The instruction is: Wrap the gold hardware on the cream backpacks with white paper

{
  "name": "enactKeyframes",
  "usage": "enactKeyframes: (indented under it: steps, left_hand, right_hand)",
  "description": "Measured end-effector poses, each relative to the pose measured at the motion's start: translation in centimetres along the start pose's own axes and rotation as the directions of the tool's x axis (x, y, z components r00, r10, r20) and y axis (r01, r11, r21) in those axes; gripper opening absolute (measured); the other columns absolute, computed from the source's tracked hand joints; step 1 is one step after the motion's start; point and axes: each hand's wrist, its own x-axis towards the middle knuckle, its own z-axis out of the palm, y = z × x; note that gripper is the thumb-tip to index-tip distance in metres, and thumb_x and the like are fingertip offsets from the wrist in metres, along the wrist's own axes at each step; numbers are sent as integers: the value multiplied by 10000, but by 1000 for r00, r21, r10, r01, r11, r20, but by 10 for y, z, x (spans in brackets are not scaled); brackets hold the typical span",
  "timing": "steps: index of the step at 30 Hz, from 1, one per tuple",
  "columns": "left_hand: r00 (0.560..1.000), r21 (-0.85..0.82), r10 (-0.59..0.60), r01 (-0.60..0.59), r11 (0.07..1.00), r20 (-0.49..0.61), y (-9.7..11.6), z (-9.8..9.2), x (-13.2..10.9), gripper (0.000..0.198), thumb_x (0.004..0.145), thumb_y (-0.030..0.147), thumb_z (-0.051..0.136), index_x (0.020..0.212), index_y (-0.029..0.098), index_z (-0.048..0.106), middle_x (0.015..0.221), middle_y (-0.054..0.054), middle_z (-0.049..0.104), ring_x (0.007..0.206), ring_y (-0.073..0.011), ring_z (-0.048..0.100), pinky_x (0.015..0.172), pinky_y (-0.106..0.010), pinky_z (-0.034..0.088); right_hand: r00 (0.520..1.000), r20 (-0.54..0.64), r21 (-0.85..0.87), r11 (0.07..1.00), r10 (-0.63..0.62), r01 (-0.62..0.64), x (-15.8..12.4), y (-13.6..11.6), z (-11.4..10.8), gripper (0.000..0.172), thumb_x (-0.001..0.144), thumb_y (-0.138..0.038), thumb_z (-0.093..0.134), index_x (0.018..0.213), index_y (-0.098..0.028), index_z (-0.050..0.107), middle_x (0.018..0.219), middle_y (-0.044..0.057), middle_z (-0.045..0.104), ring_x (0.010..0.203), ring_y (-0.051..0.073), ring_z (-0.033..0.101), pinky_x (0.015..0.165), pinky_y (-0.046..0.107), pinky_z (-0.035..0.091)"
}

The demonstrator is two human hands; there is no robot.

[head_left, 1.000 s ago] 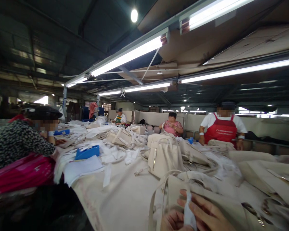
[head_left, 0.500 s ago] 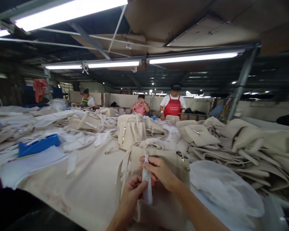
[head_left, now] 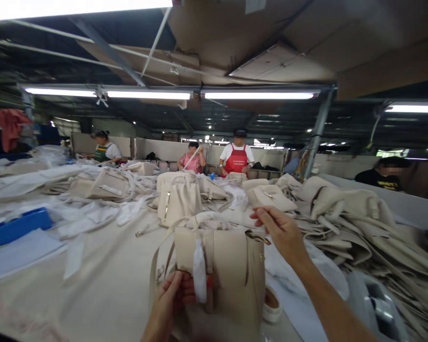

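A beige handbag [head_left: 230, 266] stands upright on the table in front of me. A narrow strip in white wrapping [head_left: 199, 270] hangs down its front. My left hand [head_left: 171, 294] is at the bag's lower left front, its fingers stretched behind the strip and its thumb apart to the left of it. Something orange-red shows at the strip's right edge; I cannot tell what it is. My right hand [head_left: 283, 235] is raised off the bag near its upper right corner, fingers loosely apart, nothing visible in them.
Behind it stands another beige bag [head_left: 180, 202] with a gold zip. Beige pieces [head_left: 360, 223] pile up on the right. Close by are a tape roll [head_left: 272, 308] and a grey tape dispenser [head_left: 374, 304]. At left lies a blue tray [head_left: 19, 228]. Several people work beyond the table.
My right hand has let go of the white-wrapped strip and moved up and right. My left hand has shifted from pinching the strip to behind it. The view has turned right.
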Motion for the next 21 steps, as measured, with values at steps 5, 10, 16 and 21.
enactKeyframes:
  steps: [5, 10, 16, 21]
  left_hand:
    - [1000, 16, -19, 19, 1000, 0, 5, 0, -2, 539, 456, 581, 923, 716, 165, 699, 712, -75, 725, 646, -194, 666, 646, -293, 540]
    - [1000, 56, 12, -12, 998, 3, 4, -3, -4, 539, 524, 627, 876, 754, 174, 694, 745, -72, 708, 703, -203, 662, 696, -311, 527]
    - [999, 97, 52, -52, 994, 10, 2, -4, 0, 522, 588, 643, 829, 753, 171, 676, 758, -100, 687, 718, -222, 641, 666, -306, 495]
    - [999, 81, 48, -47, 996, -10, 5, -2, 1, 527, 530, 639, 856, 706, 172, 688, 720, -79, 679, 706, -213, 629, 649, -295, 504]
  right_hand:
    - [953, 290, -118, 992, 85, -52, -16, 25, 6, 563, 854, -615, 535, 1166, -176, 700, 1183, 120, 719, 1120, 312, 645, 996, 461, 482]
    - [902, 414, -133, 988, 127, -78, -31, 18, 5, 738, 715, -372, 725, 1397, -158, 536, 1341, 115, 632, 1206, 316, 598, 1051, 445, 456]
    - [873, 475, -165, 986, 109, -33, -36, 12, -7, 677, 748, -232, 633, 1416, -183, 529, 1400, 89, 591, 1296, 307, 535, 1128, 475, 373]
    - [856, 504, -110, 991, 118, -72, -28, 26, -7, 509, 884, -296, 471, 1360, -160, 590, 1432, 85, 555, 1372, 276, 465, 1182, 466, 299]
